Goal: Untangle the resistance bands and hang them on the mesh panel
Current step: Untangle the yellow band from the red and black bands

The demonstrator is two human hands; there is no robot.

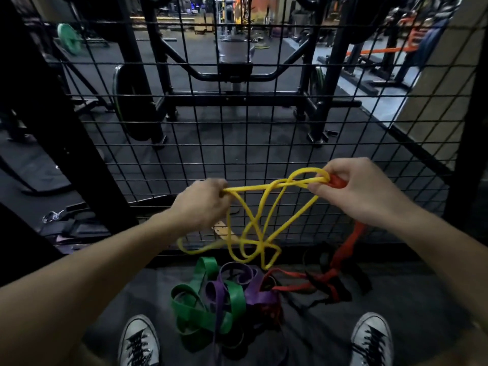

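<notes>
A thin yellow band point(260, 220) hangs in tangled loops between my two hands, in front of the black mesh panel point(243, 122). My left hand point(203, 204) grips one end of it. My right hand point(351, 191) pinches the other yellow loops together with a red band point(348, 247), which trails down to the floor. On the floor between my shoes lie a wide green band point(200, 307) and a purple band point(250, 289), knotted together, with a black band point(335, 286) wound into the red one on the right.
The mesh panel stands upright straight ahead, framed by black posts point(60, 128). Behind it are a weight rack, plates and a bench. Straps and a metal clip point(52, 215) lie on the floor at left. My two white sneakers point(137, 342) flank the band pile.
</notes>
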